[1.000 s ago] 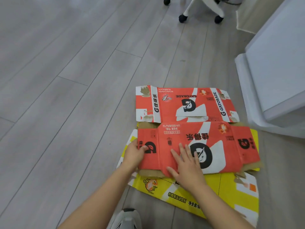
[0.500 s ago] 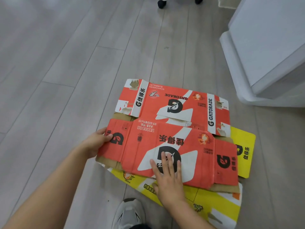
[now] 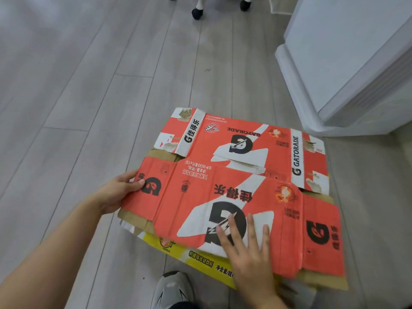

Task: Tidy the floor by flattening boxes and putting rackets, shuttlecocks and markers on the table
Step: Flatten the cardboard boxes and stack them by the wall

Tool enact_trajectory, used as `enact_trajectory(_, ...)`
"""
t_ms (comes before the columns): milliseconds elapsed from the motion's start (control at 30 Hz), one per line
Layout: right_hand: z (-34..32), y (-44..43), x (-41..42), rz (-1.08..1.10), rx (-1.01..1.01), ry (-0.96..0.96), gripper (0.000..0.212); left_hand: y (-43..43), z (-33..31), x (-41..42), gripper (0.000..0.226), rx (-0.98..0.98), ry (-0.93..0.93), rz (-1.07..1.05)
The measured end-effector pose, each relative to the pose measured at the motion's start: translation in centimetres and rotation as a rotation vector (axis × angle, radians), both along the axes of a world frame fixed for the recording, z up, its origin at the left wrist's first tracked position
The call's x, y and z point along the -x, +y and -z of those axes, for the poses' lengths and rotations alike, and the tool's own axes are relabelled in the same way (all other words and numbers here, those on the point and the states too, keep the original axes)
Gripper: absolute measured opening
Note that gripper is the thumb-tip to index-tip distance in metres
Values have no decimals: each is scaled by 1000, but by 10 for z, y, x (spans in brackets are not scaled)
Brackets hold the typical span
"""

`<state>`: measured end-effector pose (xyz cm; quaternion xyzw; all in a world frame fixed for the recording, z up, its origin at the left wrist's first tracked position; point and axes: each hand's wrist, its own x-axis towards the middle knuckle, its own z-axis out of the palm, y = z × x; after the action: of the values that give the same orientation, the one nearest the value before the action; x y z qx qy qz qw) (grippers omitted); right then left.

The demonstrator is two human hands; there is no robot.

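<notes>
A flattened orange Gatorade box lies on the grey floor, on top of another flattened orange box behind it and a flattened yellow box under it. My left hand grips the top box's left flap, thumb on top. My right hand lies flat, fingers spread, on the box's near middle over the black G logo. No rackets, shuttlecocks or markers are in view.
A white cabinet with a curved base stands at the right, close to the boxes' far corner. Chair castors show at the top. My grey shoe is at the bottom edge.
The top orange box has slid right over the yellow box, now covering its right end. My left hand moved to the left flap's edge; my right hand stays flat on it.
</notes>
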<state>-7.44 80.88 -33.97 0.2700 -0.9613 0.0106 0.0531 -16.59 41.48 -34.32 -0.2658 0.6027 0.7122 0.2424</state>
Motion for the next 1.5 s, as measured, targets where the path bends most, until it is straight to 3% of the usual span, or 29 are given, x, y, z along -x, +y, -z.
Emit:
enact_trajectory(67, 6, -13, -27, 16, 27, 31, 45, -2, -3, -5, 39, 60, 3, 62)
enact_trajectory(167, 35, -28, -54, 32, -12, -47, 53, 1, 5, -14, 30, 316, -48, 109)
enact_trajectory(233, 52, -29, -60, 56, -59, -203, 67, 3, 18, -19, 20, 600, -57, 187)
enact_trajectory(300, 64, -26, -60, 89, -107, -435, 98, 10, 29, -24, 34, 869, -25, 287)
enact_trajectory(367, 70, -23, -56, 90, -141, -543, 114, 22, 34, -27, 43, 826, 13, 242)
enact_trajectory(533, 75, -15, -47, 97, -153, -610, 118, 46, 39, -28, 32, 808, 33, 164)
enact_trajectory(667, 71, -11, -39, 222, -82, -576, 89, 67, 42, -17, 30, 777, 58, 184)
enact_trajectory(833, 73, 5, -8, 567, 19, -549, 57, 130, 53, 9, 44, 750, 89, 285)
enact_trajectory(1167, 85, 150, 48, 816, 6, -463, 51, 295, 68, 46, 38, 747, 61, 404)
enact_trajectory(1333, 85, 222, 74, 948, 8, -451, 50, 381, 76, 39, 53, 669, 98, 293)
enact_trajectory(1500, 82, 243, 70, 1042, 59, -390, 54, 447, 78, 49, 45, 640, 86, 243)
